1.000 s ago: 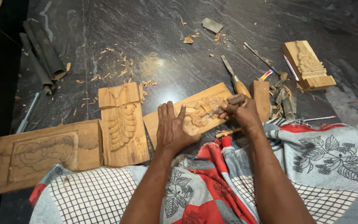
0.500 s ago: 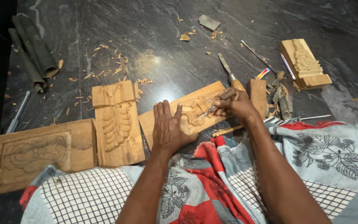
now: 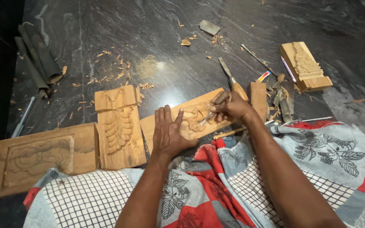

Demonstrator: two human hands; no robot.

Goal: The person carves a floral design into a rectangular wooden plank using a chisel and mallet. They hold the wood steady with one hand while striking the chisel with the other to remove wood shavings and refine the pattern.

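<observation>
Head view, one moment, dark stone floor [image 3: 157, 38] strewn with wood chips.

Change since the earlier frames: hands and panel sit in the same arrangement as half a second ago; only the framing shifts slightly, and the left fingers remain spread as before.

Item 1, carved wood panel [image 3: 191, 120]: lies flat at centre, its long side tilted up toward 2 o'clock, near edge just beside the patterned cloth [image 3: 317, 156].

Item 2, left hand [image 3: 169, 134]: palm down on the panel's near end, fingers wide and flat, pressing it to the floor.

Item 3, right hand [image 3: 232, 110]: at 2 o'clock from the left hand, fingers curled tight around a thin carving tool [image 3: 206, 118] whose tip meets the relief.

Item 4, second carved panel [image 3: 119, 126]: at 9 o'clock from the left hand, upright in frame. Larger panel [image 3: 39, 158] further toward 9 o'clock, touching it.

Item 5, chisel with wooden handle [image 3: 233, 80] at 12 o'clock from the right hand; small carved block [image 3: 305, 65] toward 2 o'clock; rolled dark material [image 3: 36, 59] at 10 o'clock.

Hard to make out: the tool's handle is buried in the fist; the loose tools by the scrap pile [image 3: 281, 99] blur together; both forearms are cut off at the lower edge.
</observation>
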